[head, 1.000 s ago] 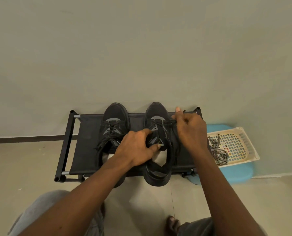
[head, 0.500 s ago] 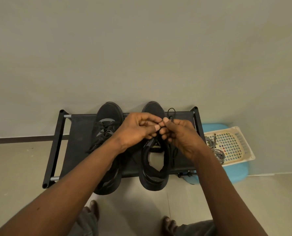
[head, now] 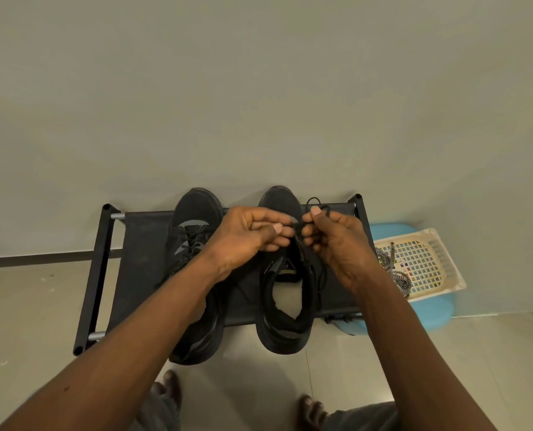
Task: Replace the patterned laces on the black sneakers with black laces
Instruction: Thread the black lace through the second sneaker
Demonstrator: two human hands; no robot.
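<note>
Two black sneakers stand side by side on a low black rack [head: 140, 259], toes to the wall. The left sneaker [head: 193, 219] has a black lace through its eyelets. Over the tongue of the right sneaker [head: 285, 318] my left hand [head: 249, 236] and my right hand [head: 333, 241] each pinch part of a black lace [head: 298, 226]. A loop of that lace sticks up behind my right thumb, and a strand hangs down the sneaker's right side. The patterned black-and-white laces [head: 397, 276] lie coiled in a cream basket [head: 430, 262].
The basket sits on a light blue stool [head: 430, 312] right of the rack. A plain wall rises right behind the rack. My bare toes [head: 308, 409] rest on the tiled floor just in front of the sneakers.
My left hand has come up from the sneaker's tongue to meet my right hand at the lace. My right hand has drawn in from the far right. The view has shifted slightly.
</note>
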